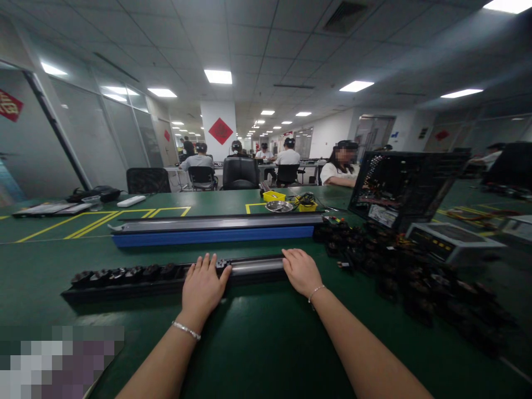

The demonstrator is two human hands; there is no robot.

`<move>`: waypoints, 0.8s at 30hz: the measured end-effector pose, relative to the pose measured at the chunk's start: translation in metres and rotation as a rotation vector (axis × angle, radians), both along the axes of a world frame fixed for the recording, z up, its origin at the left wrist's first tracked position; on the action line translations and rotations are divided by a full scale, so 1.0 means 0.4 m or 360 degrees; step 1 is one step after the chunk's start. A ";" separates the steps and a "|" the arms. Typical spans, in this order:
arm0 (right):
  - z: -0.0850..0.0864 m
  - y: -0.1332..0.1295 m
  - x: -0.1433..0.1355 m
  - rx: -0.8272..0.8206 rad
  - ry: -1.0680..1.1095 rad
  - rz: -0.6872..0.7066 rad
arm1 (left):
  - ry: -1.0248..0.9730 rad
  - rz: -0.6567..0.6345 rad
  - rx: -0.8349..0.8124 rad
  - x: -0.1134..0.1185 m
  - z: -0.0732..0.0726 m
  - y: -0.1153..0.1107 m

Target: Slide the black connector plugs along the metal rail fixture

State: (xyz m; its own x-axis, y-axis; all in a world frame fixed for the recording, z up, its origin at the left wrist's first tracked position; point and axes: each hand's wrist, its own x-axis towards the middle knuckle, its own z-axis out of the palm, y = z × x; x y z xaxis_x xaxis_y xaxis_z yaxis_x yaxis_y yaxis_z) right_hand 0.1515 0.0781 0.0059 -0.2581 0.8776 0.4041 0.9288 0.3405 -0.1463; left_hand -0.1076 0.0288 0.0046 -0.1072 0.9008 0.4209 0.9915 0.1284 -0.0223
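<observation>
A long black rail (257, 267) with a silvery channel lies across the green table, several dark parts (135, 273) lined up on its left portion. My left hand (204, 285) rests on the middle of the rail, fingers spread, beside a small metallic piece (223, 263). At the rail's right end is my right hand (302, 271), its fingers bent over the end and close together. Whatever may be under its fingertips is hidden. Behind the rail, a second long silvery bar (216, 223) sits along a blue strip (214, 237).
Many black parts (386, 266) are piled on the right, beside a power supply box (453, 241) and an open computer case (399, 191). Yellow trays (274, 196) and a metal dish (279, 206) stand farther back. A person (341, 164) sits across the table.
</observation>
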 end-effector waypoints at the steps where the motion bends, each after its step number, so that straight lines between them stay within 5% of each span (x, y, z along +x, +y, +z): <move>1: 0.001 -0.001 0.000 0.0001 0.0001 -0.0002 | 0.0007 -0.0003 -0.0002 0.001 0.000 0.000; 24: 0.002 -0.001 0.000 -0.0026 -0.0001 0.0018 | 0.0115 -0.0152 0.0022 0.035 0.000 -0.011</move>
State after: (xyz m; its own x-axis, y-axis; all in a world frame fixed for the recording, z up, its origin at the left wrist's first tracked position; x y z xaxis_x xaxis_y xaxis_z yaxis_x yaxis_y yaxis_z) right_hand 0.1516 0.0776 0.0068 -0.2685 0.8811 0.3892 0.9250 0.3486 -0.1512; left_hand -0.0935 0.0244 0.0044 0.0101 0.8996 0.4367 0.9950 0.0342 -0.0933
